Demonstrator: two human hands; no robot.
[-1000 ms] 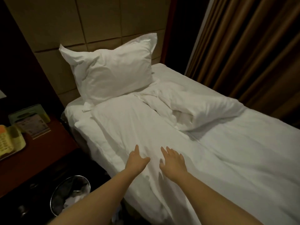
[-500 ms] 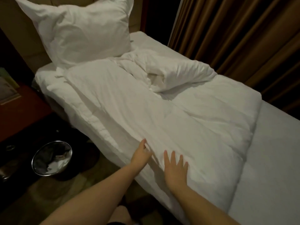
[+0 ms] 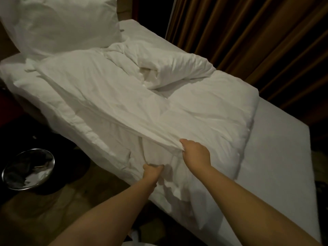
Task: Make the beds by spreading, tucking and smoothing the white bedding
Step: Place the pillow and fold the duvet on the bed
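1. Dim bedroom: brown curtain hangs along the far side of the bed, and a brownish floor runs along the near side.
2. White pillow stands propped at the head of the bed, upper left of the view.
3. White duvet lies over the head and middle part of the bed. Its upper edge is just below the pillow. A bunched, folded-over mass sits on the curtain side. The near edge hangs over the side of the bed. The foot end of the bed is covered by the flat sheet only.
4. Left hand: fingers curled into a fist round a gather of duvet fabric at the near edge, where the cloth puckers.
5. Right hand: just beyond the left, fingers closed on a fold of the duvet's top layer. From this grip a raised, taut ridge of fabric runs diagonally toward the pillow.
6. Both forearms are bare and extend from the bottom of the view.
7. Round metal waste bin stands on the floor left of the bed, with crumpled white and dark contents; items not identifiable
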